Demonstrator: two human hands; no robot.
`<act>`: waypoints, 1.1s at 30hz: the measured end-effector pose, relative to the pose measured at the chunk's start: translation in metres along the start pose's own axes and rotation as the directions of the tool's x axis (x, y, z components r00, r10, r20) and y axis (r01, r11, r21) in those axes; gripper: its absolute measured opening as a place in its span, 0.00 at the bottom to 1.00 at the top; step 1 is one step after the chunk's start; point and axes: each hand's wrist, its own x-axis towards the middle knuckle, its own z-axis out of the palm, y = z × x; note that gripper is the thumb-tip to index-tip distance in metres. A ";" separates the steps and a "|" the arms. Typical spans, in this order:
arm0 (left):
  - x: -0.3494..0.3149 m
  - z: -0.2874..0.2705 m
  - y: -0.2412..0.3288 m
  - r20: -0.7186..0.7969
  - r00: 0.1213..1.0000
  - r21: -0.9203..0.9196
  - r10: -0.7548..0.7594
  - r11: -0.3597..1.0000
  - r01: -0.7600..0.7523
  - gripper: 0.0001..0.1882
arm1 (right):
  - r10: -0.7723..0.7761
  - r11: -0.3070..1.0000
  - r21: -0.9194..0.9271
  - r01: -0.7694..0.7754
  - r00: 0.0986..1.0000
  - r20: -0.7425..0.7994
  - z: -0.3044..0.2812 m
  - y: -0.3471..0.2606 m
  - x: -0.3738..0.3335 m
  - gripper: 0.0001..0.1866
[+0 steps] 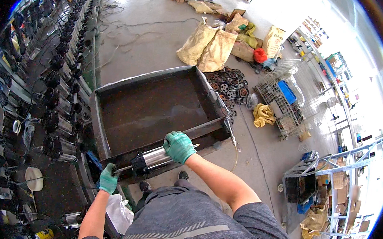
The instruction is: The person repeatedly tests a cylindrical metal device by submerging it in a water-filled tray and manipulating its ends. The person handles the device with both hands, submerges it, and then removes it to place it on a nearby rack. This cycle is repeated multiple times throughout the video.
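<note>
A silver cylindrical motor (156, 157) with a black end (139, 165) lies slantwise over the near edge of a large dark metal tank (99, 121). My right hand (179, 146), in a green glove, is closed around the motor's silver right end, where a short tip pokes out past the fingers. At the other side my left hand (108, 179), gloved alike, has its fingers closed on a thin piece that runs from the black end. Whether that piece is a shaft or a cable I cannot tell. Inside, the tank has a dark, partly shiny bottom.
Rows of similar motors (60, 122) stand along the left. Behind the tank are sacks (217, 49) and a heap of black wheel-like parts (231, 86). Right of it stand a wire cage (283, 99) and a shelf rack (349, 168). A white bag (120, 212) lies near my left forearm.
</note>
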 end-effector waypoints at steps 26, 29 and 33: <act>0.011 -0.025 0.032 0.495 0.806 -0.562 -0.326 0.587 0.583 0.14 | -0.036 0.999 -0.014 0.036 0.998 -0.045 0.000 0.002 -0.001 0.10; 0.007 -0.023 0.034 0.367 0.908 -0.466 -0.202 0.805 0.368 0.14 | -0.045 0.999 -0.018 0.045 0.998 -0.034 0.001 0.004 -0.001 0.10; 0.004 -0.017 0.031 0.316 0.940 -0.458 -0.131 0.846 0.272 0.15 | -0.032 0.999 -0.027 0.032 0.999 -0.026 -0.001 0.002 -0.002 0.10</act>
